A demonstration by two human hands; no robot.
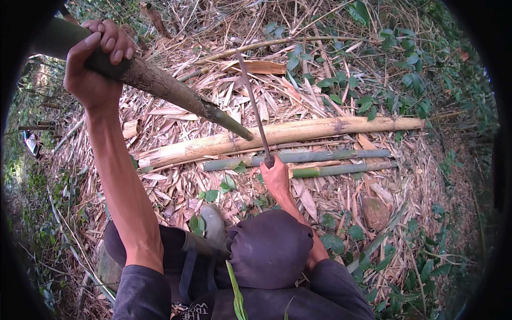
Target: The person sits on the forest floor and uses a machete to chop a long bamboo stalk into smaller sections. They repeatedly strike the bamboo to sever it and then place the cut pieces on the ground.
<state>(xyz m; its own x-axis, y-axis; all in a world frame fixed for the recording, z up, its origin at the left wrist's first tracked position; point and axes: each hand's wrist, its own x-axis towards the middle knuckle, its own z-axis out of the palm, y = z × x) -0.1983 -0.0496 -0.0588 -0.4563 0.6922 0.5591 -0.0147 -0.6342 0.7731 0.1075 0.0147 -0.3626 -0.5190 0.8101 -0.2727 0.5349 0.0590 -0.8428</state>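
Observation:
My left hand (96,64) is raised at the upper left, wrapped around a thick dark bamboo stalk (170,90) that slants down to the right toward the ground. My right hand (276,176) is lower, in the middle, gripping the handle of a long thin blade (253,104) that points up and away from me. Just beyond the right hand, a pale thick cut bamboo pole (298,136) lies across the ground. Two thinner green poles (320,158) lie beside it, close to my right hand.
Dry bamboo leaves and husks cover the ground. Green leafy plants (373,90) grow at the right and back. My dark-clothed knee (269,248) and a grey boot (213,224) are below. A stone (375,212) sits at the right.

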